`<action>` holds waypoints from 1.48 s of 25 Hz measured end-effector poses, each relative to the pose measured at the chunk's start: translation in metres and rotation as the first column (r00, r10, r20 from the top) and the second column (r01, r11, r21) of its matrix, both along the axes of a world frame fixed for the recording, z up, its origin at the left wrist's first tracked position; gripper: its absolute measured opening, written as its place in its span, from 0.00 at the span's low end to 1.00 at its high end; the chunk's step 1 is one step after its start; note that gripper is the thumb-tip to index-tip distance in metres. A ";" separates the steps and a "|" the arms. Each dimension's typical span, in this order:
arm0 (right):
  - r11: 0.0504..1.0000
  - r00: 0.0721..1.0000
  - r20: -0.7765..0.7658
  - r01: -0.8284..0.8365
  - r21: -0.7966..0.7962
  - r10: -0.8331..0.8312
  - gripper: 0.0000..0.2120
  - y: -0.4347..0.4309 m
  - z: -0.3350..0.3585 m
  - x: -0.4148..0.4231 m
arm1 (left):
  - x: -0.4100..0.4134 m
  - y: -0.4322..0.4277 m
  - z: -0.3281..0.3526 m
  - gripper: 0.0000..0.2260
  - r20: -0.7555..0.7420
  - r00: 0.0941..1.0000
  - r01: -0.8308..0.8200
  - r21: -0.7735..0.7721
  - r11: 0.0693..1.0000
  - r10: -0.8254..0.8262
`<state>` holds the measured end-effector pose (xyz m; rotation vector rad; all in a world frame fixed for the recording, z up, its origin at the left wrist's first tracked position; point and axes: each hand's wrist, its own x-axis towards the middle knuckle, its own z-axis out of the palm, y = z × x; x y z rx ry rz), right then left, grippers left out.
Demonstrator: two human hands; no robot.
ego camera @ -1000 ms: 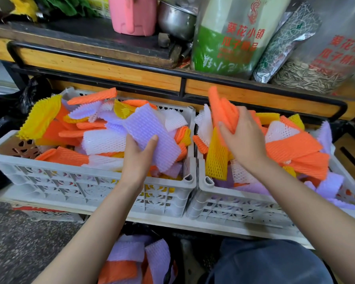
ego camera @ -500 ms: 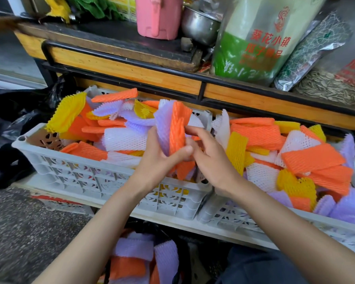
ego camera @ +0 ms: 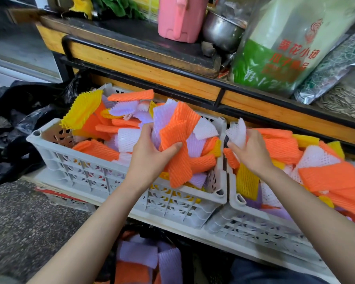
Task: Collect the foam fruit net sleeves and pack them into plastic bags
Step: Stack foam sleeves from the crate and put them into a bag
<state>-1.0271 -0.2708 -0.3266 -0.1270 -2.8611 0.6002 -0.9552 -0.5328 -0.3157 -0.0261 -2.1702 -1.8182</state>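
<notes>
Head view: left crate [ego camera: 80, 171] and right crate [ego camera: 254, 228] hold foam sleeves [ego camera: 332, 177].

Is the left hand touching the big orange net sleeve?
Touching. The head view shows the left hand gripping the orange net sleeve, its thumb pressed across the front.

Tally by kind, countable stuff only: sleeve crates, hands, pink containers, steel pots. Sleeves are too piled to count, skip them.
Sleeve crates: 2, left crate and right crate
Hands: 2, left hand gripping an orange sleeve, right hand gripping a white sleeve
Pink container: 1
Steel pot: 1
Total: 6
</notes>
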 end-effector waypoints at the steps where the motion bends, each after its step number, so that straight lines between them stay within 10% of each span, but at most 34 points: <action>1: 0.999 0.999 0.023 0.030 0.034 -0.030 0.34 0.004 -0.006 -0.007 | 0.000 -0.001 -0.001 0.19 -0.001 1.000 0.003 0.000 1.000 -0.003; 15: 0.999 0.879 -0.477 0.006 0.050 0.019 0.16 0.006 0.059 0.038 | -0.003 0.020 -0.009 0.19 0.029 0.999 0.039 0.040 0.998 -0.040; 19: 0.922 0.960 -0.156 -0.169 0.348 0.234 0.19 0.028 0.019 0.073 | 0.003 0.030 -0.010 0.18 0.039 0.997 0.064 0.029 0.998 -0.065; 23: 0.955 0.950 0.173 -0.279 0.097 0.260 0.20 0.041 -0.014 0.082 | 0.008 0.035 -0.007 0.19 0.036 0.996 0.084 0.024 0.996 -0.085; 28: 0.989 0.999 -0.016 0.045 -0.141 -0.047 0.24 0.046 -0.019 0.060 | 0.011 0.037 -0.006 0.19 0.042 0.996 0.074 0.012 0.997 -0.074; 32: 0.984 0.959 0.218 0.174 0.046 -0.180 0.27 0.052 -0.037 0.039 | 0.013 0.041 -0.009 0.20 0.054 0.994 0.097 0.018 0.995 -0.098; 37: 0.970 0.962 0.235 0.180 -0.161 -0.139 0.19 0.053 -0.038 0.043 | 0.018 0.038 -0.013 0.19 0.046 0.995 0.086 0.015 0.996 -0.087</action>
